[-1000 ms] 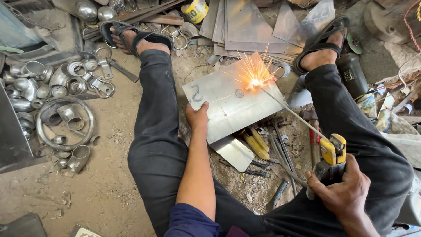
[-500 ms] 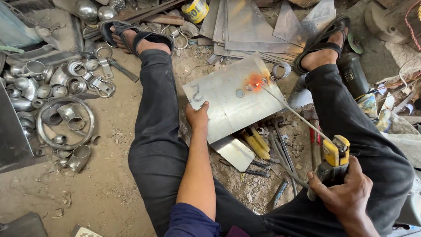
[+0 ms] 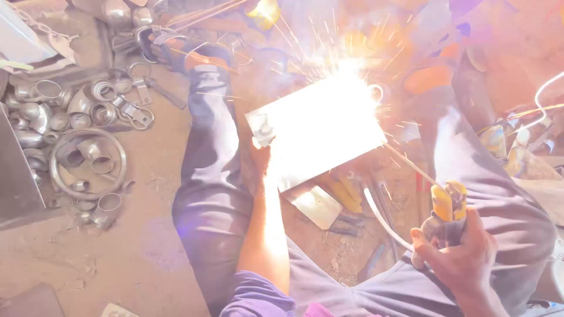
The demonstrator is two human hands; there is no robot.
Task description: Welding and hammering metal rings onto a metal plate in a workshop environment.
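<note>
We see a heap of metal rings and pipe fittings (image 3: 64,126) on the dirt floor (image 3: 117,252) at left | a small metal offcut (image 3: 317,205) lies just beside yellow-handled tools (image 3: 346,196) | a dark metal sheet (image 3: 17,170) sits at the left edge.

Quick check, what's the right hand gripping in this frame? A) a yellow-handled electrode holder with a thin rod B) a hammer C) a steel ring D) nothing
A: the right hand grips the yellow-handled electrode holder, whose thin rod runs up to the glaring metal sheet that the left hand steadies.
</note>
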